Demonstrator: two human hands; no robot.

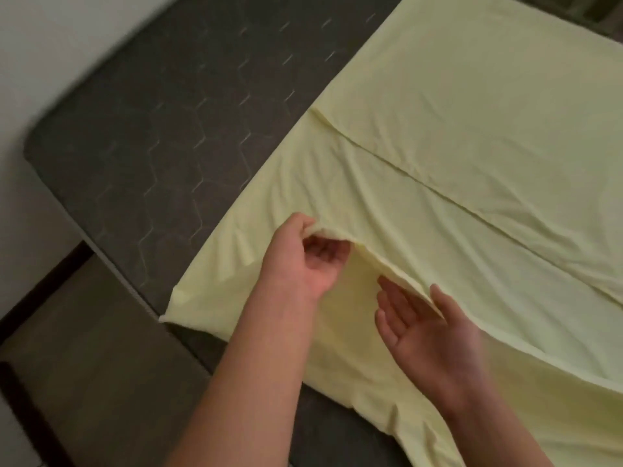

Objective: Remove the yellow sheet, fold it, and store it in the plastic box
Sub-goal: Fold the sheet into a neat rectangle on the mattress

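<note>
The yellow sheet (472, 129) lay folded on the grey mattress (151, 129). The left hand (303, 257) pinched its folded edge; the right hand (424, 328) was open beneath. No writing was legible.

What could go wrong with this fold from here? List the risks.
1. The left hand pinches only a small bit of the yellow sheet edge; it could slip free.
2. The right hand lies open under the edge, gripping nothing, so that side may sag and fold crooked.
3. Wrinkles already run across the layers on the mattress; folding now could lock them in.
</note>
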